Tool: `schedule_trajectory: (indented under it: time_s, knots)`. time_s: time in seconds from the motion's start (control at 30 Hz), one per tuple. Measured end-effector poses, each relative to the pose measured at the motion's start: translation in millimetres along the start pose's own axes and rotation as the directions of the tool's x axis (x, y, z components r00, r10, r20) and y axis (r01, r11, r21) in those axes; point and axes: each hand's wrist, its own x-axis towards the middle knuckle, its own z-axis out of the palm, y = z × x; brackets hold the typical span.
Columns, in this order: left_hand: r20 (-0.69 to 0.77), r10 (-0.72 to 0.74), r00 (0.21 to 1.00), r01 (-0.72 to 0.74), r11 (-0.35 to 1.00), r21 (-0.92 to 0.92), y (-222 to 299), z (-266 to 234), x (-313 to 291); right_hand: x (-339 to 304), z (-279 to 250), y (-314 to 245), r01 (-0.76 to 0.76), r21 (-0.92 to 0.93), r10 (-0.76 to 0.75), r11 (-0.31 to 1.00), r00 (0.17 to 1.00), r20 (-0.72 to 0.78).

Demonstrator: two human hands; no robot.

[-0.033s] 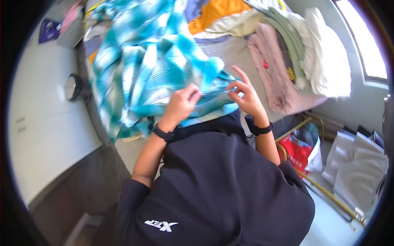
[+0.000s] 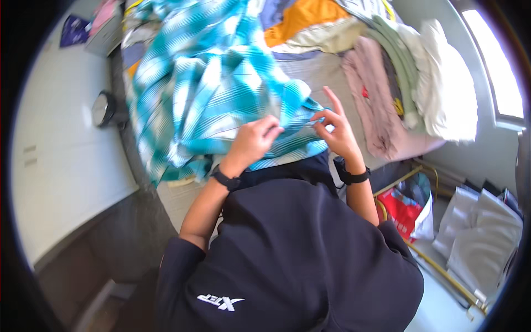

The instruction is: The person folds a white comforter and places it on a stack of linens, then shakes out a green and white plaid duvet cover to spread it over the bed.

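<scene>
A large teal-and-white plaid cloth [image 2: 221, 102] lies in loose folds over the near left part of the bed, its near edge by my waist. Whether it is a garment or a cover cannot be told. My left hand [image 2: 255, 143] is closed in a pinch over the near part of the cloth. To its right, my right hand [image 2: 338, 134] pinches the cloth's right edge between thumb and fingers, with one finger raised. The exact grip of the fingertips is partly hidden. Each wrist wears a black band.
Pink [image 2: 371, 94], green [image 2: 401, 69] and white [image 2: 445, 83] folded textiles lie on the bed's right side. An orange cloth [image 2: 307, 21] is at the back. A round dark-rimmed object [image 2: 103, 109] stands left of the bed. A red bag [image 2: 402, 209] sits lower right by a yellow metal frame [image 2: 442, 269].
The whole view has shifted slightly, so things appear lower and further right. Both hands keep nearly the same pose on the cloth.
</scene>
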Motion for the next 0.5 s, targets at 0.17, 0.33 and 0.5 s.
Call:
schedule_trajectory:
  time_s: [0.17,0.33,0.5]
  knots:
    - [0.12,0.275,0.954,-0.287,0.953,0.097,12,5,-7,34,4,-9,0.205,-0.101,-0.173,0.974,0.95,0.261]
    - [0.193,0.322,0.927,-0.351,0.925,0.144,12,12,-18,48,-1,-19,0.083,-0.076,0.011,0.994,0.599,0.8]
    - [0.222,0.299,0.928,-0.337,0.928,0.16,12,9,-25,53,10,-20,0.097,-0.101,0.031,0.99,0.549,0.835]
